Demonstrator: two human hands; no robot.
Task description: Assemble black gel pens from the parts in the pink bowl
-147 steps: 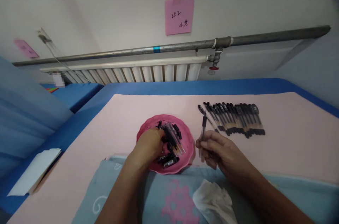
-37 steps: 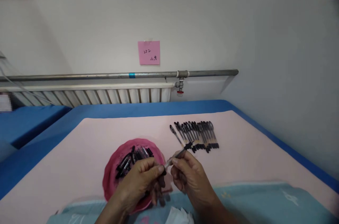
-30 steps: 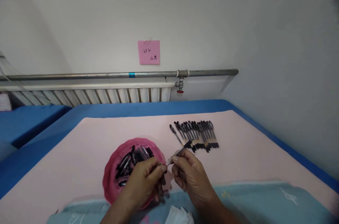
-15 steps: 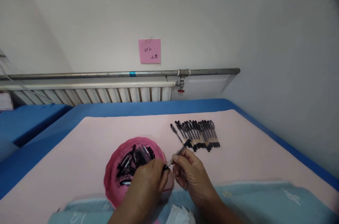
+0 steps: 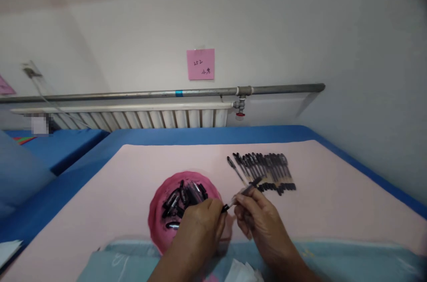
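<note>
Both my hands grip one pen [image 5: 245, 191] with a clear barrel and black ends, held slantwise above the pink mat. The fingers of my left hand [image 5: 204, 219] are closed on its lower black end, beside the bowl. My right hand [image 5: 258, 216] pinches the barrel, with the dark upper end sticking out past the fingers. A pink bowl [image 5: 154, 222] with a wavy rim stands behind my left hand and holds black caps [image 5: 171, 200] and clear pen parts. Further back, several pens [image 5: 263, 168] lie side by side in a row.
The pink mat [image 5: 130, 175] covers a blue-edged table [image 5: 213, 134]. A light blue cloth [image 5: 333, 257] lies along the front, with crumpled white tissue [image 5: 242, 271] near my wrists. Behind are a radiator [image 5: 150, 118], a metal pipe [image 5: 133, 94] and a pink note [image 5: 200, 64] on the wall.
The whole view has shifted, so everything appears further right. My hands stay on the pen in much the same pose, and the row of pens looks the same.
</note>
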